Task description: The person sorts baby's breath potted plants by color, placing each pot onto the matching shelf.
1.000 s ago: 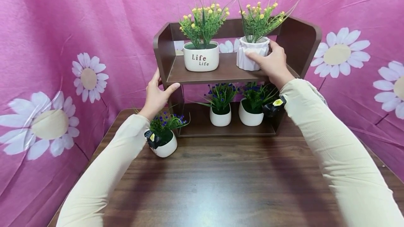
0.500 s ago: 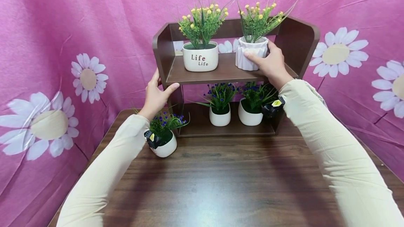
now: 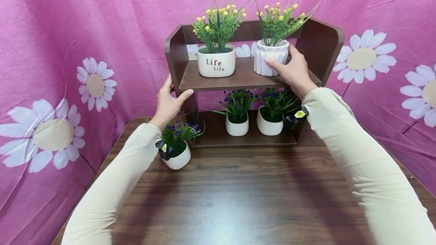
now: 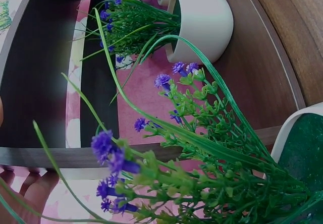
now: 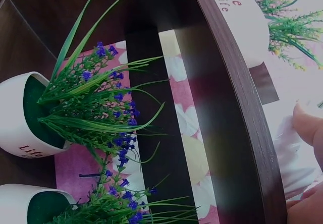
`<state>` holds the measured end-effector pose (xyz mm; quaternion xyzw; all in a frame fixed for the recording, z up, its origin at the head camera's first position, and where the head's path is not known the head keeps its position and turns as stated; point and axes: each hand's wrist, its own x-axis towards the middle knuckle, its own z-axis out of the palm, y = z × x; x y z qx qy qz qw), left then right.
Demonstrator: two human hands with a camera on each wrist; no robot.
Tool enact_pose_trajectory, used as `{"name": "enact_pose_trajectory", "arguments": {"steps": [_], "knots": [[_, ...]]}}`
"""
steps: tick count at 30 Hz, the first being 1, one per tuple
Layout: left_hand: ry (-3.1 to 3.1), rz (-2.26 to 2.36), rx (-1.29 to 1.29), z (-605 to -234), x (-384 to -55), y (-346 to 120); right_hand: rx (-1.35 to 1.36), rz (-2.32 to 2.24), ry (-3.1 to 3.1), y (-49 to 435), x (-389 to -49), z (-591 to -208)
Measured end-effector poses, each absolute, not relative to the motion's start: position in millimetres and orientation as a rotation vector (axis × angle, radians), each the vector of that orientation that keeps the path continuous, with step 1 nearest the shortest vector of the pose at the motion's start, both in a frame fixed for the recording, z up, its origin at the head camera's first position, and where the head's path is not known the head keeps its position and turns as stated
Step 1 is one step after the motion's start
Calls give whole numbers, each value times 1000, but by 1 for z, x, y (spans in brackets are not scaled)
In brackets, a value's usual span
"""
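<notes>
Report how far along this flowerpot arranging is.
Apparently done: the yellow-flowered Life pot stands on the upper shelf, two purple-flowered pots on the lower shelf. In hand: the right hand grips the pleated pot on the upper shelf; the left hand holds the side of the rack. Probably left: shelving the third purple-flowered pot, on the table.

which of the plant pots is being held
The pleated white pot with yellow flowers, on the upper shelf: the right hand grips it. No hand holds the smooth "Life" pot beside it or the three blue-flowered pots.
</notes>
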<state>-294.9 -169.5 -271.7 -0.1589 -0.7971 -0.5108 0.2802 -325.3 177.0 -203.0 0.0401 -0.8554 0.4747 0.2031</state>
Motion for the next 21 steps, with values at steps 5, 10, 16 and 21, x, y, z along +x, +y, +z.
{"name": "enact_pose_trajectory", "arguments": {"steps": [5, 10, 16, 21], "knots": [[-2137, -1361, -420, -271, -294, -169, 138, 1250, -2391, 181, -317, -205], [-2148, -1349, -409, -272, -294, -170, 192, 1251, -2378, 185, -308, -211], [-2148, -1350, -408, -273, -296, -171, 261, 1257, -2274, 192, -291, -218], [-2146, -1362, -412, -273, -296, -171, 314, 1194, -2099, 202, -273, -225]]}}
